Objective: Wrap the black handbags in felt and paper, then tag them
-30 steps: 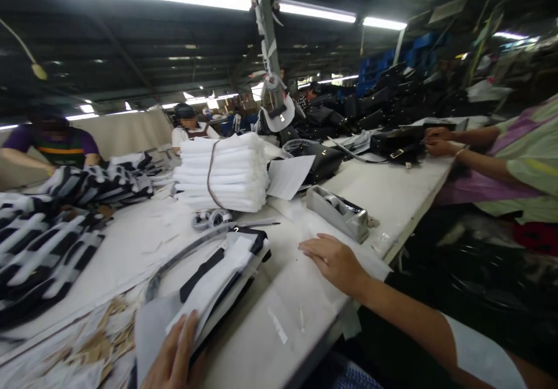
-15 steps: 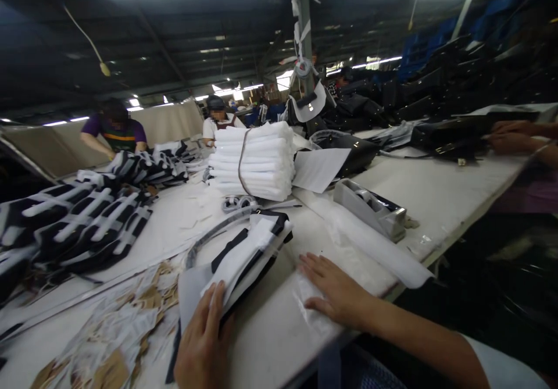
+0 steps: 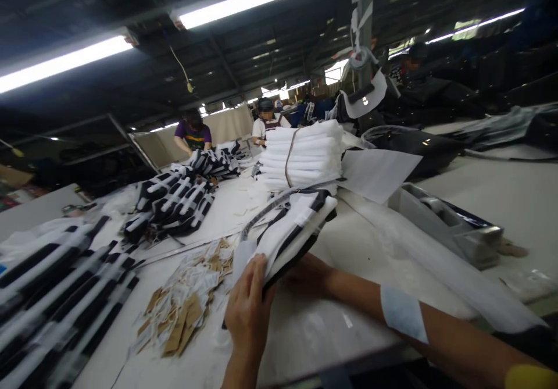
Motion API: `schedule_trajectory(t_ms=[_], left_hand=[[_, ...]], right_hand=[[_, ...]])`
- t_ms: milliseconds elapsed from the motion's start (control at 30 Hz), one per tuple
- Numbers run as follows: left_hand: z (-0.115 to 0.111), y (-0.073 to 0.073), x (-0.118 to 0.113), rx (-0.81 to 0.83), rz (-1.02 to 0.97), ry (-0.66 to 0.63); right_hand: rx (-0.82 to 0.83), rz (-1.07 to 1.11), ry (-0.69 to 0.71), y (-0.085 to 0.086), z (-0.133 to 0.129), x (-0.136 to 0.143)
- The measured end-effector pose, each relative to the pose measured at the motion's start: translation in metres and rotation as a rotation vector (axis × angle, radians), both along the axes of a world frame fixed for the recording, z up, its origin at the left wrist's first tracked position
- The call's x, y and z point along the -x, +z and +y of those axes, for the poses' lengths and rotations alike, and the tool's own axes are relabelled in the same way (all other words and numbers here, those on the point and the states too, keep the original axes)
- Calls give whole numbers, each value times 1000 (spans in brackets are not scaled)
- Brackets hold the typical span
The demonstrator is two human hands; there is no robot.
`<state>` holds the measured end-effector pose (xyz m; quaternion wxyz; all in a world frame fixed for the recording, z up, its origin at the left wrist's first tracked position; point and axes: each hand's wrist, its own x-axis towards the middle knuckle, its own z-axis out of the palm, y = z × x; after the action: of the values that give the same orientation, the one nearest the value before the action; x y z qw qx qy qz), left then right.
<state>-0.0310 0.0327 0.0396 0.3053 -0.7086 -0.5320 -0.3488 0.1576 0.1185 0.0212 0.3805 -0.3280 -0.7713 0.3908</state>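
Observation:
A black bag wrapped in white sheet padding lies tilted on the table in front of me, its strap in a grey plastic cover arching over the far left side. My left hand grips the near end of the bag, thumb on one side and fingers on the other. At the bag's right side, low down, is my right hand; it is blurred and its fingers are hidden behind the bag.
Behind the bag stands a tied stack of white sheets. A grey tape dispenser and a white plastic roll lie right. Brown tags and striped black-and-white bundles cover the left. Two people work beyond.
My right hand has left the clear plastic on the table and moved left to the bag's underside. The bag's near end has been raised slightly in my left hand. The view has turned left.

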Motion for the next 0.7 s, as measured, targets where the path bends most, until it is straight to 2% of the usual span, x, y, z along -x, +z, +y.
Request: schedule_trajectory(t_ms=[133, 267, 367, 467, 533, 567, 633, 667, 700], left_hand=[[-8, 6, -11, -6, 55, -87], [-13, -2, -24, -15, 71, -170], [-16, -17, -34, -25, 87, -212], [-19, -34, -42, -21, 103, -250], [-21, -41, -44, -40, 95, -270], [-22, -43, -45, -43, 89, -271], [-25, -42, -44, -38, 86, -252], [-26, -41, -44, -30, 90, -237], [-28, -39, -43, -26, 100, -226]], right_hand=[[-156, -183, 59, -7, -30, -18], [-315, -298, 234, -9, -60, -40], [-524, -285, 346, 6, -76, -45], [-665, -274, 458, 33, -87, -48], [-622, -243, 391, 50, -78, -49], [-568, -227, 308, 57, -67, -48], [-415, -263, 99, 65, -33, -40], [-339, -325, -19, 66, -13, -34], [-247, -441, -77, 66, 9, -26]])
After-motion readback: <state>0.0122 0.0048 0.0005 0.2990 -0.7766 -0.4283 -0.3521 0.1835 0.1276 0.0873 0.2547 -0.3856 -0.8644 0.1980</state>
